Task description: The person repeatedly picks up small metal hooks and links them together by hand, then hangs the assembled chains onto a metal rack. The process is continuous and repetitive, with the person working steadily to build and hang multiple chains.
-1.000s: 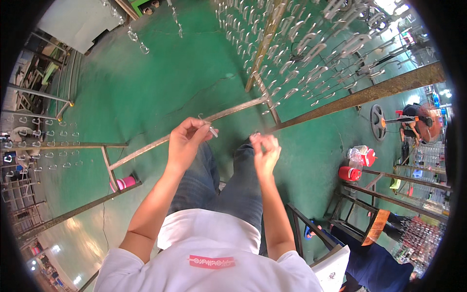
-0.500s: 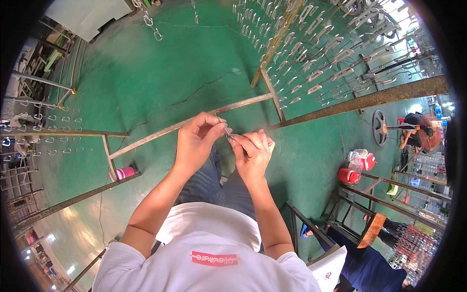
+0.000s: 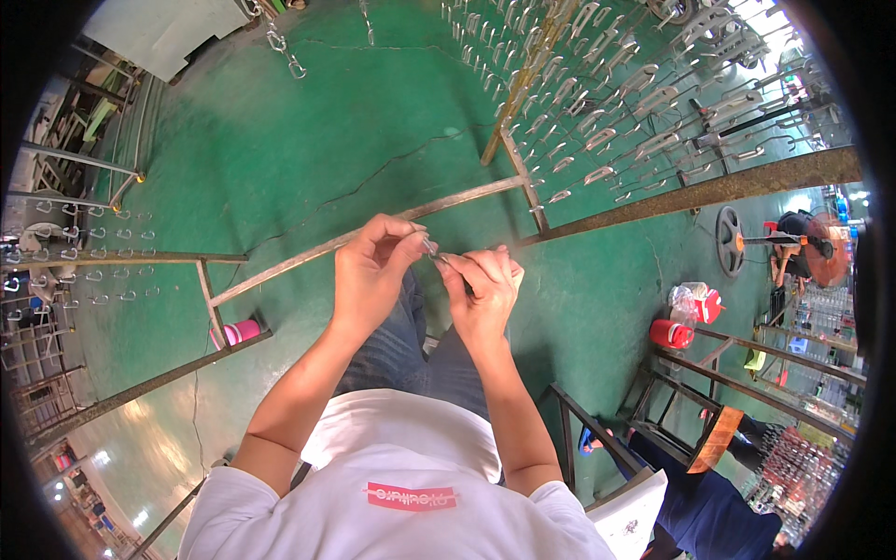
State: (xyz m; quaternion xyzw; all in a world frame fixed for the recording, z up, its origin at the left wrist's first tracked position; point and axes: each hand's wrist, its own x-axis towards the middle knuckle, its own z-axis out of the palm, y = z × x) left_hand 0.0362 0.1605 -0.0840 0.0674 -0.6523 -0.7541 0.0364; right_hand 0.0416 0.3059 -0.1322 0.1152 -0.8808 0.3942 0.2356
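Wht lettering [image 3: 409, 497], upside-down, on red rect. patch [image 3: 412, 506], chest of wht T-shirt [image 3: 411, 534]

left hand [image 3: 366, 280] and right hand [image 3: 483, 291] partly hide a metal piece [image 3: 430, 247], too small to make out; the lower edge cuts off the shirt [image 3: 401, 457].

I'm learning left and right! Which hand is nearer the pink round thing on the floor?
The left hand, on the same side as the pink round thing; the right hand is farther away.

This is a workshop: metal links [image 3: 600, 138] hang in rows beyond the right hand [image 3: 485, 291]. Racks [image 3: 187, 258] stand left of the left hand [image 3: 375, 275].
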